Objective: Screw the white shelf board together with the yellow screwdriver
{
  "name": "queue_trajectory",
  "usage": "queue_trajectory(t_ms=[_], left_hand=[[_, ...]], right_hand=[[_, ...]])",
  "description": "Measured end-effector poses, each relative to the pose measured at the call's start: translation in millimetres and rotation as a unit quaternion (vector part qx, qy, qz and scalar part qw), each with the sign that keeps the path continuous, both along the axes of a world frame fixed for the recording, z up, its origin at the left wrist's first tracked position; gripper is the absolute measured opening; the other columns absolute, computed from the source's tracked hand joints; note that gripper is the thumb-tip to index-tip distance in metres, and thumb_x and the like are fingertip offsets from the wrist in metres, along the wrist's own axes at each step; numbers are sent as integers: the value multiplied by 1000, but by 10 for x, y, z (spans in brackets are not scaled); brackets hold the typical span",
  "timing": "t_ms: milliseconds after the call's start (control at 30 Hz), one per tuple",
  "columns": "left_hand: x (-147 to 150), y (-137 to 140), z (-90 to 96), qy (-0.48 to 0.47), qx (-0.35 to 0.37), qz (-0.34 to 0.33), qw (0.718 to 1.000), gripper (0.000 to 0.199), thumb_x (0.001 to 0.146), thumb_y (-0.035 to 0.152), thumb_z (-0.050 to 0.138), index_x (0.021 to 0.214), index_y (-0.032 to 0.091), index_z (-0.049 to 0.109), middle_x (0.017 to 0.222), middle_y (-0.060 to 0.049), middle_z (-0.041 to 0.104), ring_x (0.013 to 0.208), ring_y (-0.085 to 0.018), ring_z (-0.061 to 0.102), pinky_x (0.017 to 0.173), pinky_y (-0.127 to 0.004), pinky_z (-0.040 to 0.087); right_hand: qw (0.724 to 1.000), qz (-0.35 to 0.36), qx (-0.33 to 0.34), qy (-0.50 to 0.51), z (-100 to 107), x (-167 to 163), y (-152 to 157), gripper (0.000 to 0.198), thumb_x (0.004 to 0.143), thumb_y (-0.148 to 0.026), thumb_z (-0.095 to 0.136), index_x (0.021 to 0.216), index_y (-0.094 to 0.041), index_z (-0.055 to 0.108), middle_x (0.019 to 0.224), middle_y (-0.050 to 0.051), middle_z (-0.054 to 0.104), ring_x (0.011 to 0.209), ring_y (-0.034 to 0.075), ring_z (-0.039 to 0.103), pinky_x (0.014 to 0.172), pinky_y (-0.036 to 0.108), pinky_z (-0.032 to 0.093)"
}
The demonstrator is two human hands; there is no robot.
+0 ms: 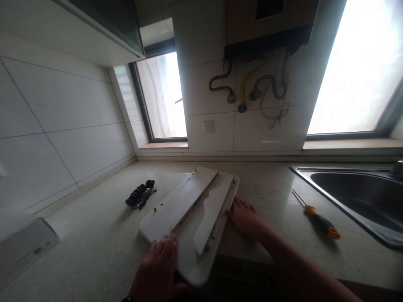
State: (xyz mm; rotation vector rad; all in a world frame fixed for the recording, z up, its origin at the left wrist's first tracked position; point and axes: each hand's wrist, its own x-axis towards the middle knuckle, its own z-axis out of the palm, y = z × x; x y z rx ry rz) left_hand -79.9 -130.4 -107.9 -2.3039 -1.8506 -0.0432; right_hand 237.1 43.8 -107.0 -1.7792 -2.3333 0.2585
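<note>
A white board (185,249) with rounded corners lies at a slant on the countertop, its near end reaching past the front edge. On top of it are a long straight white panel (192,195) and a narrower white panel with a wavy edge (210,220). Small pegs or screws stick up along the sides. My left hand (159,266) grips the near left edge, fingers over the top and thumb low by the rim. Against the right edge, my right hand (244,217) holds the board from the side; its fingertips are partly hidden.
A screwdriver (319,220) with an orange and black handle lies to the right, beside a steel sink (310,178). Black cylindrical pieces with small hardware in clear plastic (140,195) sit to the left. A white box (30,247) is at far left. Pipes (244,86) hang behind.
</note>
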Motion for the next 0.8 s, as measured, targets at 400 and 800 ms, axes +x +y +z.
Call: queue_trajectory(t_ms=[400,800], left_hand=[[90,577,142,-21,90,6,996,66,95,58,51,142,13,55,137,-17,60,124,-31,58,106,-47,52],[-94,893,146,-34,120,16,992,58,99,53,45,142,14,55,133,-14,60,114,-26,60,96,-40,54]], right_hand=[[999,-23,-21,-25,102,-490,1009,58,103,-49,20,152,-27,43,166,7,30,148,41,31,115,65,26],[999,-46,-13,-8,-32,-849,1587,64,102,-57,18,156,-29,37,167,12,25,147,41,31,116,67,23]])
